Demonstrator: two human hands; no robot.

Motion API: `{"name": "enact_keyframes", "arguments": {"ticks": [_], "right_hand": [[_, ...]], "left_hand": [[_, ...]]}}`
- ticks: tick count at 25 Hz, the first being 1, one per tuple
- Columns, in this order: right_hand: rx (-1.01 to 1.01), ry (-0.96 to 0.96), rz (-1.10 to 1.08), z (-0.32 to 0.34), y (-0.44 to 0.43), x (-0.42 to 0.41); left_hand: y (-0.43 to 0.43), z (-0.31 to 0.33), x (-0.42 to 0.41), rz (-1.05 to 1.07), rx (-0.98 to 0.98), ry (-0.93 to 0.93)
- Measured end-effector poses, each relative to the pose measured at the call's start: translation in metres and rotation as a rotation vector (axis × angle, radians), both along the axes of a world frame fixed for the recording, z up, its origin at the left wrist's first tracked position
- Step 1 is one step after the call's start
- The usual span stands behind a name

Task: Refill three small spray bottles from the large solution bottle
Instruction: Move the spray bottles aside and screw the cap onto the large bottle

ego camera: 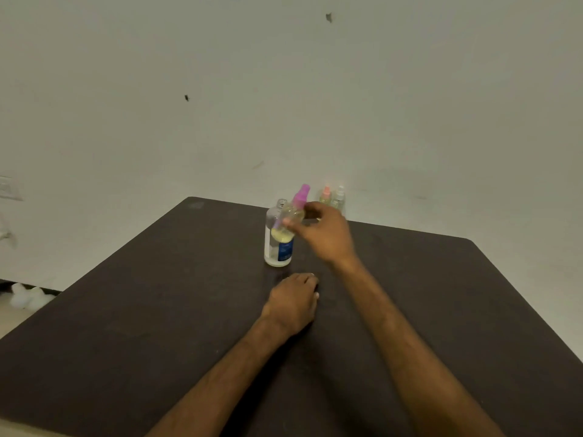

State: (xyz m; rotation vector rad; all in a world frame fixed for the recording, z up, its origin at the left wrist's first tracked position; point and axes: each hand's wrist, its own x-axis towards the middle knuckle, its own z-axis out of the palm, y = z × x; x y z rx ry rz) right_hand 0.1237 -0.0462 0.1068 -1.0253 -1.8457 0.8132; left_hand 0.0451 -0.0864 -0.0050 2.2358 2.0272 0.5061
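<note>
The dark table [157, 310] fills the lower half of the frame and carries everything we work with. Above its centre our right hand [325, 234] pinches the pink-capped spray bottle between thumb and fingertips, holding it tilted and lifted clear of the surface. Lower down, our left hand [291, 302] rests knuckles-up on the table with its fingers bent under. We cannot tell whether they enclose anything.

The large solution bottle [277, 250] stands upright just left of centre, with its threaded neck bare and open. It looks like clear, stiff plastic, and we judge it heavy enough to want a full wrap around the labelled middle when pouring.

The pink-capped spray bottle [291, 216] overlaps the large bottle's upper part in the picture. It seems light and smooth, with yellowish liquid at its low end, so we would hold the body and twist the cap. The orange-capped spray bottle [326, 195] and the white-capped spray bottle [339, 197] stand close together at the far table edge, above the right hand.
</note>
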Motion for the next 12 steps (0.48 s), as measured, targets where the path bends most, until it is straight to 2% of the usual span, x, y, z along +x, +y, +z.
{"name": "enact_keyframes", "arguments": {"ticks": [6, 12], "right_hand": [[-0.007, -0.005, -0.289, -0.005, 0.096, 0.07], [-0.088, -0.088, -0.446, -0.049, 0.195, 0.079]], "left_hand": [[0.038, 0.004, 0.009, -0.029, -0.002, 0.063], [0.052, -0.004, 0.011, -0.006, 0.042, 0.04]]}}
